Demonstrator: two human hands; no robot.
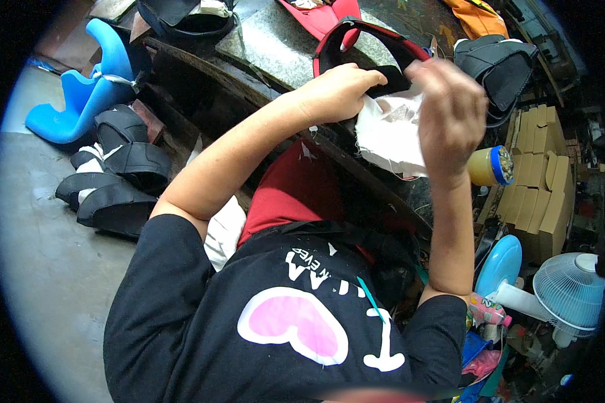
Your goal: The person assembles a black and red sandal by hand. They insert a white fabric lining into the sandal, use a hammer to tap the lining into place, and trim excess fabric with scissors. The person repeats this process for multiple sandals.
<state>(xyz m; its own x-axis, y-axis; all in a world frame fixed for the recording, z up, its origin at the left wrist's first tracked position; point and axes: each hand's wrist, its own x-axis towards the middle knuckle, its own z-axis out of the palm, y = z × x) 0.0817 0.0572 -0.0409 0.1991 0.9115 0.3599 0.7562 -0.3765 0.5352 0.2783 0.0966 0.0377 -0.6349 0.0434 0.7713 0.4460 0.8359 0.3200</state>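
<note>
A curved red-and-black padded piece [359, 47] arches over the near edge of the stone-topped table [269, 47], and a frayed white cloth [390, 134] hangs from it just past that edge. The left hand [339, 91], forearm stretched up from the lower left, has its grip clenched on the black inner side of the piece and the cloth's top. The right hand [450, 117], forearm upright and wrist bent, is blurred, its fingers curled against the cloth's right side; whether it grasps the cloth I cannot tell.

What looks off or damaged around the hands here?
The white cloth under the right hand has frayed, ragged edges. The left hand pinches the red-and-black padded piece at it. Nothing looks spilled.
</note>
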